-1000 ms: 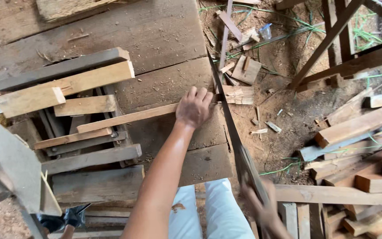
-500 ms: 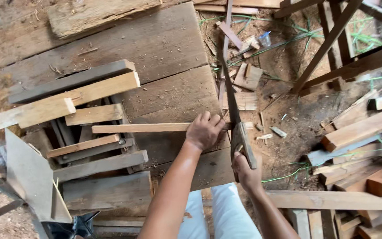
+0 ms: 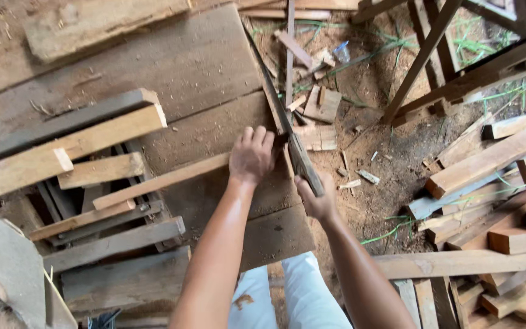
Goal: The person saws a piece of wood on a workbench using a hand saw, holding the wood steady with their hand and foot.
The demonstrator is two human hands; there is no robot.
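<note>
The left hand (image 3: pixel 251 155) pressed flat, fingers together, on the near end of a slat (image 3: pixel 159 181), a thin, pale strip of rough-sawn wood. The slat lay on a worn, grey-brown bench (image 3: pixel 171 67) of broad planks dusted with sawdust; its long axis ran from lower left up to the right, ending under the palm near the bench's right edge. The right hand (image 3: pixel 316 198) was closed around the handle of a saw (image 3: pixel 284 128), a long, dark, narrow blade. The blade pointed away from the person, up and slightly left along the bench's edge, and crossed just past the slat's right end. To the left sat a stack (image 3: pixel 80 164) of squared timbers, pale and weathered grey. On the dirt to the right lay offcuts (image 3: pixel 321 103) and loose boards (image 3: pixel 488 161).
</note>
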